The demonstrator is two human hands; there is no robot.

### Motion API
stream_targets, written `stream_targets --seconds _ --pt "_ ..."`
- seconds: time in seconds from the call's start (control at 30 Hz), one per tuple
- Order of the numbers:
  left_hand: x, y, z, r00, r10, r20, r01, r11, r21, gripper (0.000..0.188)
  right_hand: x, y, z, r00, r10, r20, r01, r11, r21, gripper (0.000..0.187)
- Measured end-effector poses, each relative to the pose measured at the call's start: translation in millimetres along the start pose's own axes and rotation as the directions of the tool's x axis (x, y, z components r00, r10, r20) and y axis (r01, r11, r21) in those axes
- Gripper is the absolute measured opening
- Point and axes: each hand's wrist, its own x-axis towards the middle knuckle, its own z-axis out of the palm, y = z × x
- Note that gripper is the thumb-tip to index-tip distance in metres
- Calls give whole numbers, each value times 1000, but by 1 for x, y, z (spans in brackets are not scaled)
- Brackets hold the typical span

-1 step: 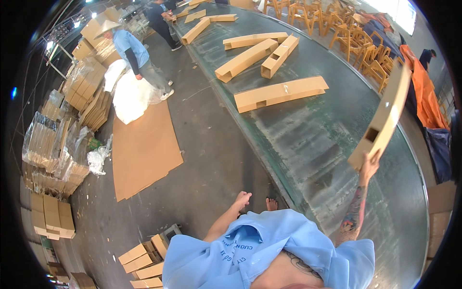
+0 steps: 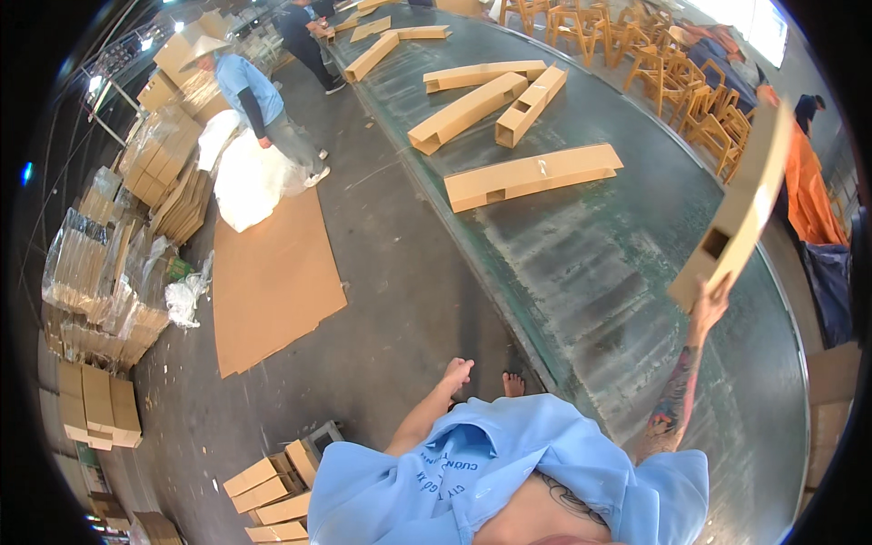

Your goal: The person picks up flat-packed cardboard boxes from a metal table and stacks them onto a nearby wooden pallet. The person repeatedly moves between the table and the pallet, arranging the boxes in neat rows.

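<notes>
My right hand (image 2: 709,307), arm stretched out over the long table, grips the near end of a long, narrow cardboard box (image 2: 747,204). This box is raised and tilted, its far end pointing up and away, and a square hole shows in its side near my fingers. My left hand (image 2: 457,372) hangs beside the table's near edge with its fingers curled and nothing visible in them. On the dark green tabletop (image 2: 636,263), a similar long box (image 2: 534,178) lies crosswise. Farther up lie more of them, including a slanted box (image 2: 468,113) and another box (image 2: 532,105) with an opening.
Flat cardboard sheets (image 2: 277,291) lie on the floor to the left, near a person (image 2: 250,95) in a conical hat. Stacked cartons (image 2: 98,404) line the left side; more long boxes (image 2: 263,490) sit low behind my left arm. Wooden chairs (image 2: 672,77) stand beyond the table.
The box in my right hand has swung slightly to the right, and the hand has shifted a little with it. My left hand stays where it was.
</notes>
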Motion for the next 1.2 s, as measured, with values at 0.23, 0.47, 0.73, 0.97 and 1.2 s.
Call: stream_targets --seconds 0.23,0.47,0.73,0.97,1.2 --pt "23 -8 -36 996 -25 -90 16 995 -99 54 54 -143 0 755 -484 -443 471 870 -147 98" --pt "50 -90 -56 989 -100 -108 88 990 -112 38 -75 -4 65 873 -445 -200 234 741 -629 96" --pt "56 -68 -82 972 -117 -206 20 908 -418 21 -220 24 122 811 582 58 -221 396 -892 96" --pt "74 -50 -91 958 -211 -195 118 908 -401 50 -229 17 137 801 590 96 -208 425 -881 95" --pt "81 -8 -84 991 -91 -96 81 991 -103 51 -224 24 138 845 533 49 -212 418 -883 94"
